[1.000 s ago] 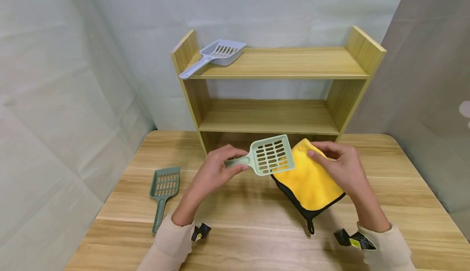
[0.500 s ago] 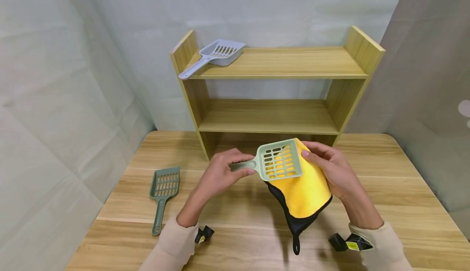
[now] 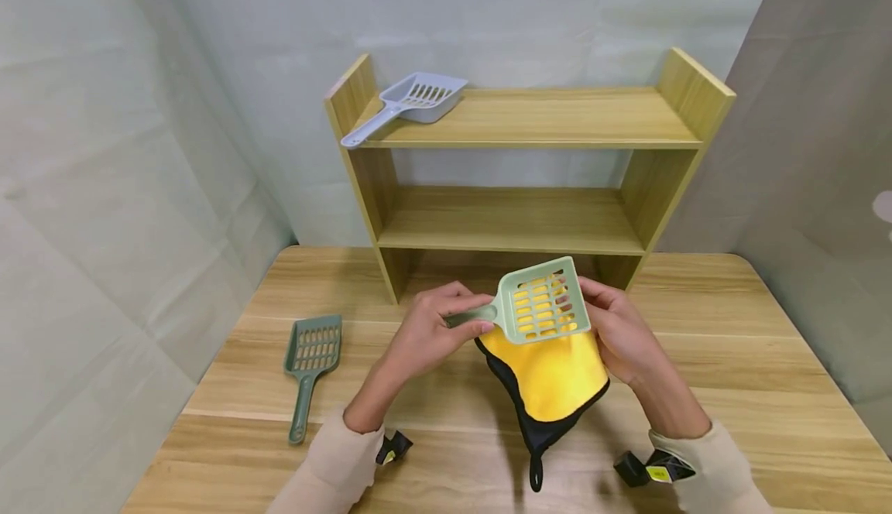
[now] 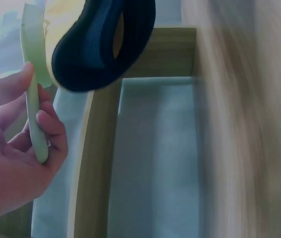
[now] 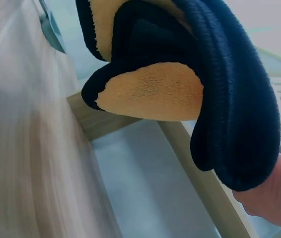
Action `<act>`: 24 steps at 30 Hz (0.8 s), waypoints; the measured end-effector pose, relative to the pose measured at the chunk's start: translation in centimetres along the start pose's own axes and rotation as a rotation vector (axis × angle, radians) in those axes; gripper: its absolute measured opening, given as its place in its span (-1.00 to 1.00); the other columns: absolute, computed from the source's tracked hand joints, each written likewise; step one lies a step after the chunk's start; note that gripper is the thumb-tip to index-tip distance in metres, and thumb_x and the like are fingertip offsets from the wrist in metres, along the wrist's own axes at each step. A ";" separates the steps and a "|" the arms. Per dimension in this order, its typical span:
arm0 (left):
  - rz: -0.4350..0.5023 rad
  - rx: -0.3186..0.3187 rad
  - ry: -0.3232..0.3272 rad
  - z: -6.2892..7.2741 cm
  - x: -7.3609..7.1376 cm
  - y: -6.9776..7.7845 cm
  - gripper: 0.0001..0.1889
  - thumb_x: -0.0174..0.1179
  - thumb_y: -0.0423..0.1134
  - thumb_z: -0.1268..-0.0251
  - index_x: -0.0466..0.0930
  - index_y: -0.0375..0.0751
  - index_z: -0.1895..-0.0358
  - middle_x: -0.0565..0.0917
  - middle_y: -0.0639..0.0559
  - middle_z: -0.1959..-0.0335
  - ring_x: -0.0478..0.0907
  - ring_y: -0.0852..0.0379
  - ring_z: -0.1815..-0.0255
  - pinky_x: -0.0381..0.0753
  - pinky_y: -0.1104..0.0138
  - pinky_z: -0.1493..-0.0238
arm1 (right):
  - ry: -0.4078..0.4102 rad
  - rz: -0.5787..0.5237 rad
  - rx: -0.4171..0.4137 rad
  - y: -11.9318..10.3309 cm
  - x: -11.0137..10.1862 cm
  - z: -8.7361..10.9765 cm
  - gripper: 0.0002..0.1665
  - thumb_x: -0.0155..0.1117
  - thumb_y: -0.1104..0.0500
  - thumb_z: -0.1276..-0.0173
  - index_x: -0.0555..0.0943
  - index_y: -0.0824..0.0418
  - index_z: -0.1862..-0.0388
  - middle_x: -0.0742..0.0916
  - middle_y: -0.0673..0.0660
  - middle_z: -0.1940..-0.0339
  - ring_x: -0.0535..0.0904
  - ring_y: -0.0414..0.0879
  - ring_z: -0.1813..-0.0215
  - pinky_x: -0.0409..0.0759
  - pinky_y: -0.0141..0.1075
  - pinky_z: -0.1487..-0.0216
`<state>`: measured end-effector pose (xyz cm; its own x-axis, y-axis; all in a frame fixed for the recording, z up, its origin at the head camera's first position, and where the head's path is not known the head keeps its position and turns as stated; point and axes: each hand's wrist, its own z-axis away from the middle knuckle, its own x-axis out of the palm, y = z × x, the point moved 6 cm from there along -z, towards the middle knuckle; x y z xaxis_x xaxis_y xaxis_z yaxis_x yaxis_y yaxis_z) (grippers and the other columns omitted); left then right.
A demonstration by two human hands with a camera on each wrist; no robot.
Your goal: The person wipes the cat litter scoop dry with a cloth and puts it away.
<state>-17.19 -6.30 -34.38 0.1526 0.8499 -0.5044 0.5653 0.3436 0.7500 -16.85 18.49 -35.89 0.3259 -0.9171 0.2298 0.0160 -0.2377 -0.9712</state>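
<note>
My left hand (image 3: 439, 328) grips the handle of a pale green slotted litter scoop (image 3: 512, 297); in the left wrist view the fingers curl round that handle (image 4: 34, 114). Behind and below the scoop's head hangs a yellow cloth (image 3: 557, 382) with a black edge and loop. My right hand (image 3: 616, 328) holds the cloth at the scoop's far right edge, its fingertips partly hidden behind the scoop. Yellow shows through most of the slots. The right wrist view has the cloth's folded dark side (image 5: 235, 99) in front of the hand.
A darker green litter scoop (image 3: 313, 351) lies on the wooden table (image 3: 230, 390) at left. At the back stands a wooden shelf (image 3: 516, 220), with a lavender litter scoop (image 3: 418, 100) at the left of its top board, handle jutting over the front edge.
The right hand has brought the cloth left, behind the scoop's head. The left hand has shifted the scoop slightly right. The other scoops have stayed where they were.
</note>
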 end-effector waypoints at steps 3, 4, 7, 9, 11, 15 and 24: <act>0.010 -0.016 -0.002 0.0 0.1 0.0 -0.62 0.56 -0.29 -0.28 0.83 -0.19 -0.16 0.78 0.02 0.21 0.53 0.18 0.30 0.46 0.42 0.32 | -0.015 0.005 -0.008 0.1 0.1 0.0 -0.64 0.04 0.27 -0.73 0.71 -0.05 -0.20 0.87 0.00 0.05 0.84 -0.15 0.09 0.79 -0.31 0.05; 0.010 -0.020 -0.002 0.0 0.1 0.0 -0.62 0.55 -0.29 -0.28 0.82 -0.19 -0.16 0.78 0.02 0.21 0.53 0.18 0.31 0.45 0.42 0.32 | -0.012 0.006 -0.013 0.1 0.1 0.0 -0.64 0.04 0.27 -0.73 0.71 -0.05 -0.20 0.87 0.01 0.05 0.84 -0.14 0.09 0.79 -0.31 0.05; 0.011 -0.023 0.000 0.0 -0.1 0.1 -0.62 0.55 -0.28 -0.29 0.82 -0.19 -0.17 0.78 0.02 0.21 0.51 0.18 0.32 0.45 0.42 0.33 | -0.001 -0.003 -0.019 0.0 -0.1 0.0 -0.64 0.03 0.25 -0.74 0.74 -0.06 -0.17 0.87 -0.01 0.07 0.84 -0.15 0.11 0.79 -0.31 0.07; 0.006 -0.022 0.002 0.0 -0.3 0.0 -0.61 0.55 -0.29 -0.28 0.82 -0.19 -0.17 0.77 0.02 0.21 0.51 0.18 0.33 0.44 0.42 0.33 | 0.005 -0.019 -0.021 -0.2 -0.3 0.0 -0.61 0.03 0.27 -0.73 0.76 -0.07 -0.15 0.86 -0.02 0.07 0.83 -0.16 0.10 0.78 -0.32 0.06; 0.002 -0.022 0.004 0.0 -0.6 0.0 -0.61 0.55 -0.29 -0.28 0.82 -0.19 -0.17 0.77 0.03 0.22 0.51 0.19 0.33 0.43 0.42 0.34 | 0.016 -0.037 -0.012 -0.3 -0.4 0.0 -0.59 0.03 0.29 -0.72 0.76 -0.09 -0.15 0.86 -0.03 0.06 0.82 -0.17 0.10 0.78 -0.33 0.06; -0.005 -0.036 -0.003 0.0 -1.2 -0.1 -0.60 0.55 -0.30 -0.27 0.81 -0.19 -0.18 0.77 0.04 0.22 0.55 0.18 0.29 0.45 0.41 0.31 | 0.039 -0.063 0.023 -0.8 -0.9 0.1 -0.60 0.10 0.30 -0.70 0.76 -0.10 -0.19 0.86 -0.04 0.01 0.82 -0.17 0.08 0.78 -0.33 0.05; -0.053 -0.074 -0.020 -0.1 -2.9 -0.6 -0.63 0.57 -0.32 -0.25 0.84 -0.18 -0.13 0.77 0.03 0.23 0.59 0.17 0.26 0.50 0.37 0.27 | 0.027 -0.137 -0.009 -2.2 -2.0 0.6 -0.60 0.06 0.32 -0.71 0.75 0.01 -0.23 0.85 0.00 -0.01 0.84 -0.13 0.07 0.81 -0.27 0.06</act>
<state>-18.07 -8.90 -33.33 0.1407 0.8217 -0.5523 0.5112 0.4174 0.7513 -16.94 21.06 -34.23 0.2953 -0.8843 0.3617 0.0497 -0.3639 -0.9301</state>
